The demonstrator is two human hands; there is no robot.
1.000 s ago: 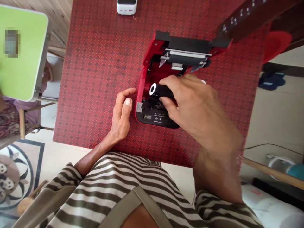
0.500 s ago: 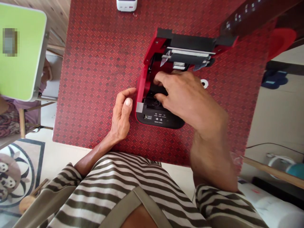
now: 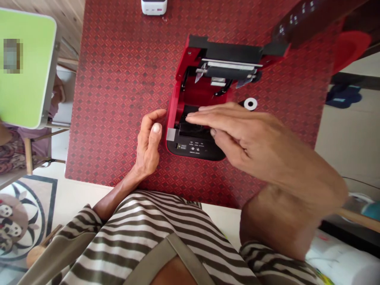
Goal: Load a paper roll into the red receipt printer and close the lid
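A red and black label printer [image 3: 177, 95] stands on the red patterned table [image 3: 124, 67] with its lid [image 3: 234, 53] swung open at the back. My right hand [image 3: 246, 136] hovers over the open bay, fingers stretched out flat and holding nothing, fingertips above the black slot near the control panel [image 3: 194, 148]. My left hand [image 3: 150, 144] rests on the table against the printer's left side, fingers loosely curled and apart, thumb up. A small black roll with a white core [image 3: 249, 104] lies on the table just right of the printer.
A white device [image 3: 153, 6] sits at the table's far edge. A dark panel with small lights [image 3: 299, 19] crosses the upper right. A green-topped table [image 3: 23, 67] and a seated person's patterned clothing [image 3: 12, 148] are at left. A patterned rug [image 3: 18, 221] covers the floor.
My right hand pushed the black roll down into the printer bay, then let go and drew back with fingers flat. A small roll now shows right of the printer. The left hand stayed put.
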